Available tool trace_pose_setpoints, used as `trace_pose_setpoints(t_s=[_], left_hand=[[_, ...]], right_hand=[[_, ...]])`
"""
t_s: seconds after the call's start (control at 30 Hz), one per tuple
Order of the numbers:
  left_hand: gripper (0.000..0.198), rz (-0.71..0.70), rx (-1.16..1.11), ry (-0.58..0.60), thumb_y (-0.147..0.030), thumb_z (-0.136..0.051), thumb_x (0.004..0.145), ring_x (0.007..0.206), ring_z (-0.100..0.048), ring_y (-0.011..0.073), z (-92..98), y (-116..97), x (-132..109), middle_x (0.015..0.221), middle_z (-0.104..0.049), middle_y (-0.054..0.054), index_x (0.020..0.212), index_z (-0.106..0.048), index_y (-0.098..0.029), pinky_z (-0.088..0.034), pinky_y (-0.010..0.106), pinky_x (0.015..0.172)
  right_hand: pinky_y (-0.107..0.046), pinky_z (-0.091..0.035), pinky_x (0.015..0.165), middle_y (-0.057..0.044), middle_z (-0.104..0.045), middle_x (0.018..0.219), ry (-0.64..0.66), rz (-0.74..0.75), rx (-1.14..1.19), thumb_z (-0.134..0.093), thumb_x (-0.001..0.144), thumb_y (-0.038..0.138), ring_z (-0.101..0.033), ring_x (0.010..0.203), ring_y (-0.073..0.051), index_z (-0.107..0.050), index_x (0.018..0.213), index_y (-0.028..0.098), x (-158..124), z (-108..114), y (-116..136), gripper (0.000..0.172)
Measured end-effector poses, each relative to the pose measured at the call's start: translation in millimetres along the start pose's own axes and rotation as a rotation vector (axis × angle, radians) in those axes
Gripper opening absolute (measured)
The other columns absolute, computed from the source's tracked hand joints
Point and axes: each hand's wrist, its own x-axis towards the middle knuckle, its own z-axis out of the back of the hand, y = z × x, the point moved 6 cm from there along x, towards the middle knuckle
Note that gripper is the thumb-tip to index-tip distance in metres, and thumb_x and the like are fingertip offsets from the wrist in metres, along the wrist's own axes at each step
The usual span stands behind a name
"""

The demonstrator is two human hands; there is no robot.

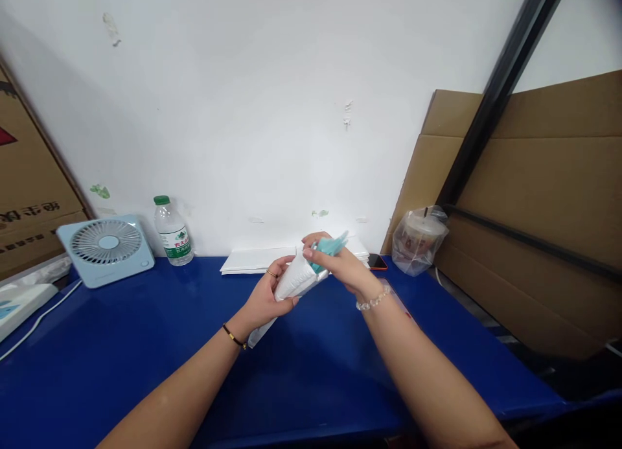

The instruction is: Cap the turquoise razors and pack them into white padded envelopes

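Note:
Both hands hold a white, soft-looking pack (295, 277) above the blue table, tilted with its upper end to the right. My left hand (268, 295) is closed around the lower part, fingers behind and thumb along the near side. A pale, thin corner hangs below that hand. At the upper end, my right hand (335, 261) is closed on crumpled teal film (330, 247), which sticks out past its fingers. Some of the right fingers are hidden behind the pack. Flat white folded sheets (257, 260) lie behind the hands against the wall.
A light blue fan (107, 248) and a green-capped bottle (173, 235) stand at the back left of the blue table (194, 326). To the right are a phone (378, 262), a bagged drink cup (418, 240) and cardboard (544, 241). A white cable (41, 326) runs along the left.

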Motion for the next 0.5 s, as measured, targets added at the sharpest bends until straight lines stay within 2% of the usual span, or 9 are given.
trace_pose_setpoints(t_s=[0.1,0.2,0.33,0.43,0.5], left_hand=[[0.072,-0.011,-0.049,-0.075,-0.03,-0.067,0.07,0.107,-0.049,0.0217,9.1,-0.7,-1.1,0.123,-0.046,0.007,0.131,-0.03,-0.025,-0.043,0.032,0.088],[0.076,-0.005,-0.076,-0.091,-0.035,-0.068,0.068,0.109,-0.049,0.0233,15.4,1.0,-3.0,0.124,-0.047,0.008,0.132,-0.029,-0.025,-0.043,0.035,0.089],[0.086,0.019,-0.101,-0.103,-0.041,-0.069,0.066,0.111,-0.048,0.0258,22.3,4.7,-6.2,0.126,-0.047,0.009,0.137,-0.024,-0.024,-0.042,0.038,0.091],[0.088,0.007,-0.156,-0.119,-0.042,-0.07,0.065,0.113,-0.047,0.0267,26.6,3.7,-8.0,0.131,-0.043,0.01,0.137,-0.023,-0.024,-0.04,0.038,0.092],[0.089,-0.007,-0.179,-0.108,-0.041,-0.071,0.065,0.115,-0.046,0.0271,26.8,1.4,-8.6,0.133,-0.042,0.01,0.137,-0.022,-0.024,-0.039,0.038,0.093]], right_hand=[[-0.023,-0.037,0.058,0.0,-0.058,0.076,0.172,-0.078,-0.116,-0.07,0.07,0.04,-0.051,0.069,-0.014,-0.062,0.091,0.019,11.6,-13.1,21.0,0.03],[-0.025,-0.039,0.062,-0.002,-0.059,0.085,0.212,-0.029,-0.158,-0.071,0.07,0.043,-0.053,0.074,-0.015,-0.061,0.099,0.021,20.5,-20.2,37.2,0.038],[-0.029,-0.041,0.077,-0.003,-0.056,0.106,0.155,0.087,-0.157,-0.061,0.077,0.05,-0.054,0.092,-0.018,-0.059,0.105,0.023,28.6,-22.9,44.3,0.039],[-0.031,-0.039,0.083,-0.003,-0.057,0.106,0.06,0.186,-0.127,-0.044,0.086,0.055,-0.055,0.094,-0.017,-0.058,0.106,0.024,34.9,-21.0,46.3,0.04],[-0.032,-0.039,0.084,-0.002,-0.058,0.106,0.051,0.213,-0.159,-0.04,0.088,0.054,-0.055,0.094,-0.016,-0.058,0.106,0.024,38.4,-24.8,48.5,0.04]])
